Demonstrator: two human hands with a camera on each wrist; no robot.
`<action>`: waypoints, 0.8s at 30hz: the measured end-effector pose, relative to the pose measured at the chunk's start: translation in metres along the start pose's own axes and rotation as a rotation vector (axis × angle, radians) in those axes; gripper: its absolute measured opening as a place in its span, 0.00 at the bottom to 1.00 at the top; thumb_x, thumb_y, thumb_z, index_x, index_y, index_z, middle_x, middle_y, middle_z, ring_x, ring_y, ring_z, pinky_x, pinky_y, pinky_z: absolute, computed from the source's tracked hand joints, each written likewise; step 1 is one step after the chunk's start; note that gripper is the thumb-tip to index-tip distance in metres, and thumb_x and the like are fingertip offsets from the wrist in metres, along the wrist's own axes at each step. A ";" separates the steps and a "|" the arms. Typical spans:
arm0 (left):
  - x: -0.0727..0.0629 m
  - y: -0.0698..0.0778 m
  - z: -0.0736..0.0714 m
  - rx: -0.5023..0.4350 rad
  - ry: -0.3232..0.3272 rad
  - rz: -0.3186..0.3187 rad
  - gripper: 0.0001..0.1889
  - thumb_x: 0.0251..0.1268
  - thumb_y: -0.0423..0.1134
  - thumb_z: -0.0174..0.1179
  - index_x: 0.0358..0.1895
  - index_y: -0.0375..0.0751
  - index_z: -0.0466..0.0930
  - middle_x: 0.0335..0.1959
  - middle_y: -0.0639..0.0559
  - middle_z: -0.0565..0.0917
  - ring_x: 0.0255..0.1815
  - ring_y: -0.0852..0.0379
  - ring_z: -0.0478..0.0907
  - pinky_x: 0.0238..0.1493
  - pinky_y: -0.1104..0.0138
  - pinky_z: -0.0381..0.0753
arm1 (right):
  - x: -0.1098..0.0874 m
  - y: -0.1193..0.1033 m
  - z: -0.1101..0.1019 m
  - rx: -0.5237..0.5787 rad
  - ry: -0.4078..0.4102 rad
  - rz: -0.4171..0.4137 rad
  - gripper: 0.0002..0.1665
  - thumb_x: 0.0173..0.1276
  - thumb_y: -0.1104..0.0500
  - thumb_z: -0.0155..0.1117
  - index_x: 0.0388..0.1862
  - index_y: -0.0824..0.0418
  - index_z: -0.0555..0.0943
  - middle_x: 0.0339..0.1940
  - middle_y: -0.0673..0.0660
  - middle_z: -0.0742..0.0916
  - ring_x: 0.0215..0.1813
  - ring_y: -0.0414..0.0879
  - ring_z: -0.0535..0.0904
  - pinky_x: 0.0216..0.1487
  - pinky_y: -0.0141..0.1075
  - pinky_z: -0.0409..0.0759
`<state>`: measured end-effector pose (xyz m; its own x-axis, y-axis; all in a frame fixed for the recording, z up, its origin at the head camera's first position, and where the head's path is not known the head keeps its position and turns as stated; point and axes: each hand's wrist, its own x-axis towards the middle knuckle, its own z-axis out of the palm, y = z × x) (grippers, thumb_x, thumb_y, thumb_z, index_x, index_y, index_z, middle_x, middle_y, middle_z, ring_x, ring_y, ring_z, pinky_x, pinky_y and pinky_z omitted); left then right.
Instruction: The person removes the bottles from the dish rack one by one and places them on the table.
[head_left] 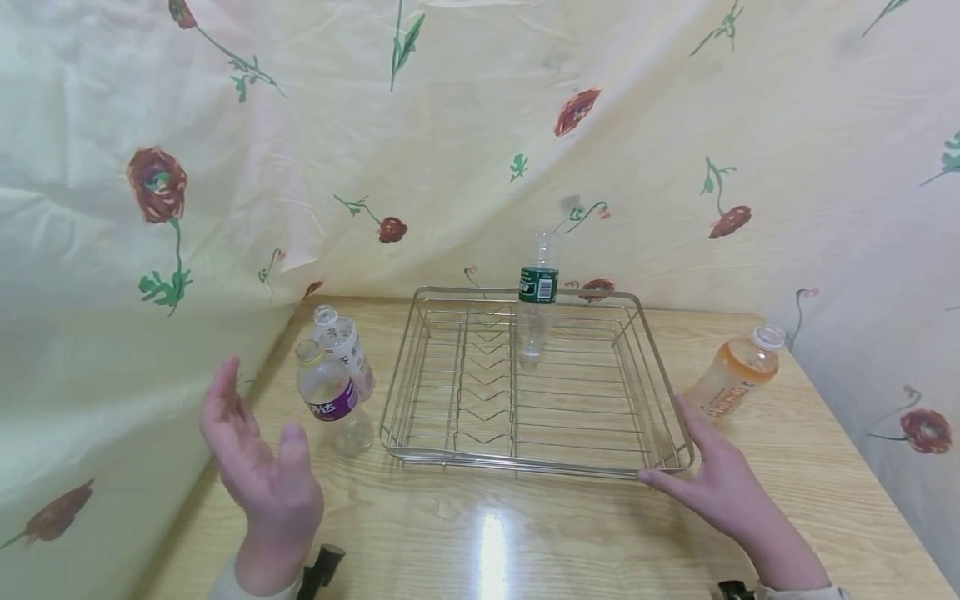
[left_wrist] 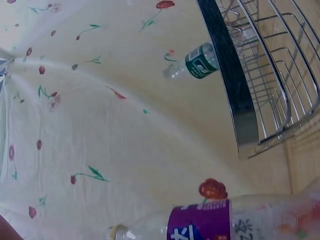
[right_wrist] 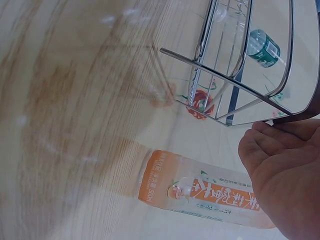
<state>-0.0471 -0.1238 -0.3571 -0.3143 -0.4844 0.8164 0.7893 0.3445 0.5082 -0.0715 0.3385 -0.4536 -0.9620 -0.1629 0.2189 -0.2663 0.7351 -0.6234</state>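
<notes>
A wire dish rack (head_left: 577, 467) rests on the wooden table, front rim toward me. My right hand (head_left: 720, 483) grips its front right corner, thumb at the front rim and fingers along the right side. In the right wrist view, the fingers (right_wrist: 257, 142) lie against the rim. Raised at the left, my left hand (head_left: 266, 467) holds nothing, its fingers spread. Nearest it are a clear bottle with a purple label (head_left: 335, 404) and, behind that, another clear bottle with a printed label (head_left: 348, 350). A green-labelled clear bottle (head_left: 537, 285) stands at the rack's back, overlapping the rim.
An orange-tinted bottle (head_left: 735, 371) with a white mouth stands right of the rack, close to my right hand. Flower-patterned cloth (head_left: 450, 150) hangs behind the table and along both sides. The bare tabletop (head_left: 420, 533) shows in front of the rack.
</notes>
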 end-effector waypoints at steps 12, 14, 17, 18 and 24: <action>0.001 0.003 0.024 -0.143 -0.058 0.116 0.33 0.49 0.22 0.54 0.62 0.10 0.60 0.66 0.27 0.68 0.72 0.33 0.59 0.77 0.44 0.47 | 0.000 -0.001 -0.001 0.008 0.003 -0.002 0.73 0.54 0.45 0.84 0.85 0.57 0.44 0.77 0.78 0.58 0.71 0.81 0.55 0.65 0.76 0.54; 0.002 0.004 0.029 -0.165 -0.089 0.151 0.32 0.51 0.24 0.56 0.61 0.10 0.60 0.65 0.26 0.69 0.71 0.32 0.61 0.76 0.43 0.48 | 0.000 0.000 0.000 0.012 0.002 0.000 0.73 0.54 0.45 0.83 0.85 0.56 0.44 0.77 0.78 0.58 0.72 0.81 0.54 0.66 0.76 0.53; 0.004 0.008 0.035 -0.197 -0.161 0.157 0.32 0.53 0.25 0.57 0.61 0.09 0.60 0.64 0.25 0.69 0.69 0.33 0.64 0.75 0.46 0.56 | 0.000 0.001 0.000 0.015 0.006 -0.001 0.73 0.54 0.44 0.83 0.85 0.55 0.44 0.78 0.77 0.57 0.72 0.81 0.54 0.66 0.76 0.53; 0.005 0.010 0.036 -0.199 -0.197 0.144 0.33 0.52 0.24 0.56 0.62 0.10 0.59 0.65 0.26 0.69 0.69 0.34 0.64 0.74 0.48 0.59 | 0.000 0.001 0.000 0.016 0.006 0.000 0.73 0.54 0.44 0.83 0.85 0.55 0.44 0.78 0.77 0.57 0.72 0.81 0.54 0.66 0.76 0.53; 0.004 0.009 0.037 -0.157 -0.411 0.003 0.35 0.56 0.24 0.56 0.70 0.18 0.58 0.64 0.34 0.71 0.57 0.43 0.71 0.54 0.59 0.76 | -0.001 0.001 0.001 0.017 0.002 0.006 0.72 0.56 0.43 0.82 0.85 0.54 0.43 0.78 0.76 0.56 0.73 0.80 0.53 0.66 0.76 0.52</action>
<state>-0.0612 -0.0928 -0.3395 -0.4708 -0.1129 0.8750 0.8509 0.2040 0.4842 -0.0706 0.3389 -0.4550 -0.9635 -0.1570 0.2167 -0.2615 0.7246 -0.6376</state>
